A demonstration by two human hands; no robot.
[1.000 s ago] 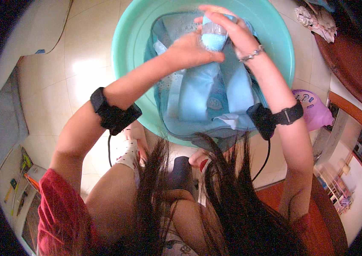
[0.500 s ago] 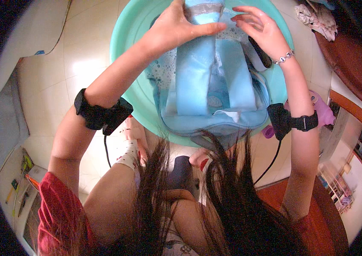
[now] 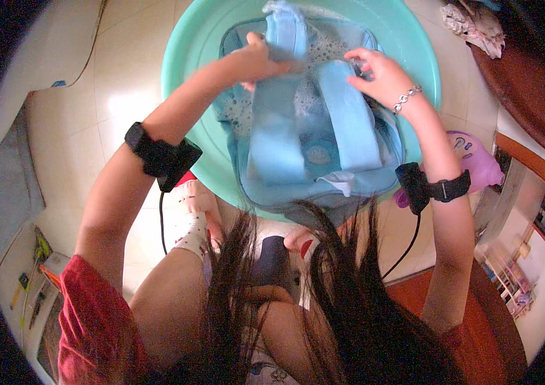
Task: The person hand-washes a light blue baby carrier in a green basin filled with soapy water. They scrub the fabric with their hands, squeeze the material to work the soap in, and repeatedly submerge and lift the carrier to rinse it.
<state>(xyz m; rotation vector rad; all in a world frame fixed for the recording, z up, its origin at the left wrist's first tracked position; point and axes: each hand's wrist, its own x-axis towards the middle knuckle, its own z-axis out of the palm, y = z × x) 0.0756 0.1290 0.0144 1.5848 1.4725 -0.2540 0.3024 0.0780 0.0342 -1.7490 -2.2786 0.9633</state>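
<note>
Here, left hand (image 3: 258,62) and right hand (image 3: 385,76) arch over the bag (image 3: 307,185), fingers parted.

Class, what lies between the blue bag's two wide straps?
In the head view, white suds and, nearer the wearer, an oval emblem lie between the left strap and right strap.

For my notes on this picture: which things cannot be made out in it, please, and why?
All in the head view:
left hand: blurred, so whether it grips the left strap is unclear
basin: far rim cut off by the top edge
bag: underside hidden by its upper side
purple thing: partly hidden by the right forearm
</note>
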